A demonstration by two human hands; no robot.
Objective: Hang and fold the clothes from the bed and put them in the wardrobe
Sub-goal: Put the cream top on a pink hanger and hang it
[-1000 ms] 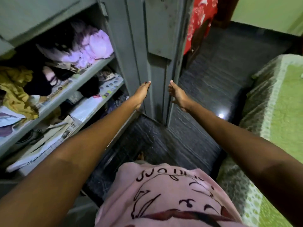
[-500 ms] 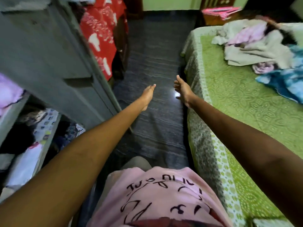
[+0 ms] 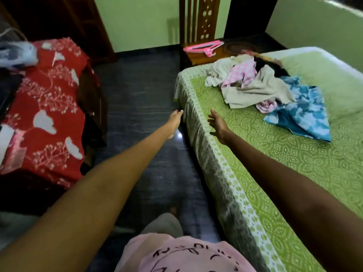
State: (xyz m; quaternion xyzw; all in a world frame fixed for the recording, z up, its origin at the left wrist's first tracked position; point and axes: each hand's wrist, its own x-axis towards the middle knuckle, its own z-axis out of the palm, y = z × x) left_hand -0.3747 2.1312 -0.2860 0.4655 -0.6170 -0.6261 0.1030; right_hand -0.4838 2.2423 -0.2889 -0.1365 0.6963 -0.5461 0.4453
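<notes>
dark streaked floor (image 3: 141, 107) runs between two pieces of furniture, pale green walls behind. right side: bed (image 3: 294, 154) under a green patterned sheet with a white-dotted border.

containers: none open in view. wooden chair (image 3: 198, 55) at the bed's far corner carries a stack of pink hangers (image 3: 204, 47) on its seat.

task's thing: heap of clothes (image 3: 265, 89) sits on the far half of the bed, well apart from both hands. loose and crumpled, nothing folded. off-white piece at the left of the heap, pink-and-white checked garment (image 3: 242, 74) beside it, a wide beige cloth (image 3: 257, 89) spread across the middle, something black behind it, a small pink bundle poking out under the beige, and a blue-and-white tie-dye piece (image 3: 302, 112) trailing toward the near side.

hands: both arms stretched forward. left hand (image 3: 175, 117) over the floor just beside the bed's edge, fingers straight, grip loose, holding nothing. right hand (image 3: 218, 122) above the sheet near the bed's edge, fingers spread and relaxed, grip likewise holding nothing.

left side: low piece draped in red floral cloth (image 3: 45, 114); grey-white bundle (image 3: 17, 54) on its far end. person wears a pink printed top.
</notes>
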